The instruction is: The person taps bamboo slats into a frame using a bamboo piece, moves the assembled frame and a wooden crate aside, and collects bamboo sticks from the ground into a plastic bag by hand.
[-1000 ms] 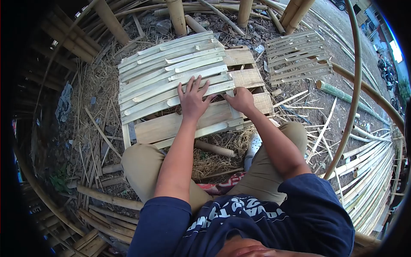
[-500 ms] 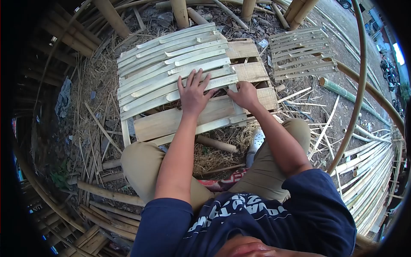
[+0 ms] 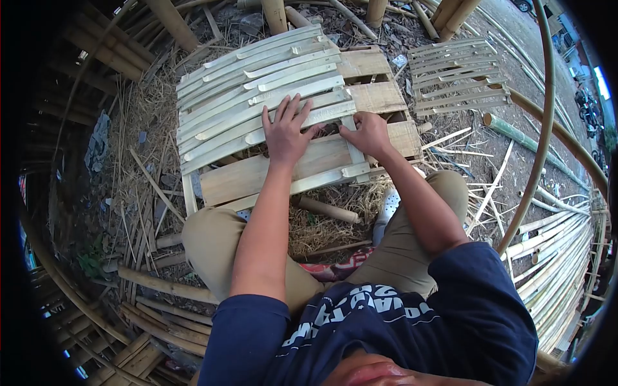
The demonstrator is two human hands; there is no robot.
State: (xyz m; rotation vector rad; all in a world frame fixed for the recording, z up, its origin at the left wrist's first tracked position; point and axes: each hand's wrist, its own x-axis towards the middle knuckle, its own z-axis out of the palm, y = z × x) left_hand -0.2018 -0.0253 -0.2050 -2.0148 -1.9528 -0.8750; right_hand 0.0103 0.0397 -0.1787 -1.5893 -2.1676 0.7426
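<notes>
Pale split-bamboo slats (image 3: 257, 96) lie side by side in a slightly bowed panel over a low wooden plank bench (image 3: 368, 98). My left hand (image 3: 288, 132) rests on the nearest slats of the upper group, fingers spread and palm down. By the right ends of those slats, my right hand (image 3: 369, 136) is closed, its fingers curled and thumb pressed in beside an upright bamboo strip (image 3: 354, 149). Anything inside its grip is hidden. Closer to my knees, one separate slat (image 3: 322, 183) crosses the panel, leaving a gap where a plank shows.
A smaller slatted bamboo panel (image 3: 458, 77) lies to the right, near a green bamboo pole (image 3: 528, 145). Many split strips (image 3: 553, 264) are piled at far right. Bamboo poles (image 3: 167, 286) lie at lower left, and a bent bamboo hoop (image 3: 547, 116) rises on the right.
The view has shifted slightly. Both hands stay at nearly the same places on the panel, the left still spread and the right still closed.
</notes>
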